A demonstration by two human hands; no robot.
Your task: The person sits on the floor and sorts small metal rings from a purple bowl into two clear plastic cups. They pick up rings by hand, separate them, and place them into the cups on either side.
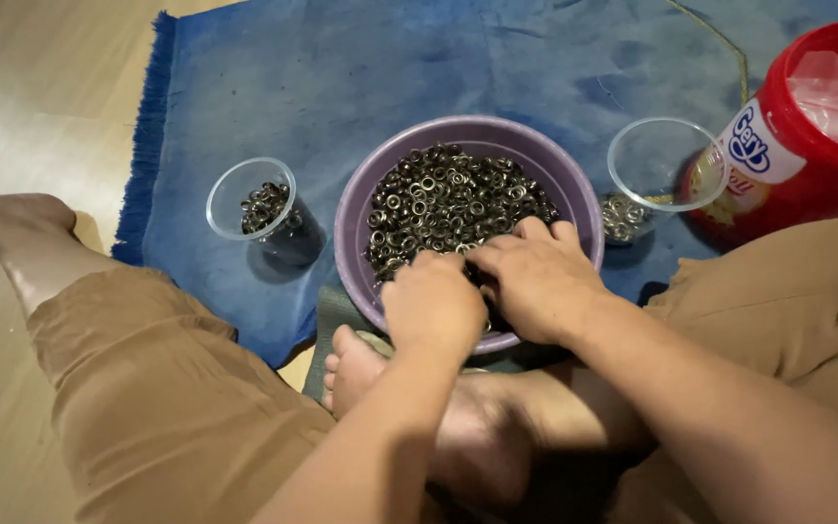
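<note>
Crossed legs in tan shorts and a bare foot (pixel 356 369) are seen closest, with both forearms reaching out over them. Both hands are lowered over the near rim of a lilac plastic bowl (pixel 574 189). The left hand (pixel 432 303) is curled knuckles-up, its fingers tucked down out of sight, so whether anything is pinched cannot be told. The right hand (pixel 535 277) is laid flatter, its fingers bent into the heap, their tips likewise hidden.

The bowl is filled with small metal eyelets (pixel 448 199): round, ringed, shiny, dark to silvery, loosely piled. Such pieces are judged slippery and quick to scatter, so they are best picked with the fingertips low inside the bowl and only a few at a time.

A clear plastic cup (pixel 230 189) holding a few eyelets is stood to the left, a second clear cup (pixel 666 165) to the right, both apart from the bowl. A red lidded tub (pixel 807 126) is set just beyond. Everything is rested on a frayed blue cloth (pixel 322 78) over a pale wooden floor (pixel 31 87).
</note>
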